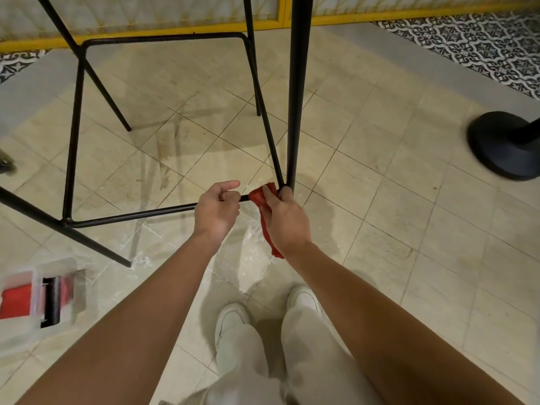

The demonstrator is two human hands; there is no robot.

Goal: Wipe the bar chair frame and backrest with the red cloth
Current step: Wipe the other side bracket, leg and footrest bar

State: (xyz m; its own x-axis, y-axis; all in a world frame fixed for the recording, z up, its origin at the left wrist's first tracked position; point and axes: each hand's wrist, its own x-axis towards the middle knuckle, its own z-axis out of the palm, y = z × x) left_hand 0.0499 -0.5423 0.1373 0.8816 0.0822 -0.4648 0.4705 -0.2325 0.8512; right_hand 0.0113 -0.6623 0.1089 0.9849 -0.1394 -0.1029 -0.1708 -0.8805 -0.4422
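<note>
Head: one red cloth (pixel 258 197), one frame (pixel 131 214)

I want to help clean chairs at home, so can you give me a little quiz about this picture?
1. True or false: the red cloth is in the left hand.
2. Where does the right hand hold the cloth? A) on the backrest B) at a low corner of the bar chair frame C) flat on the floor
3. Fill in: the clear plastic box on the floor is on the person's ____ side.

Key: 1 false, 2 B, 3 left.
</note>
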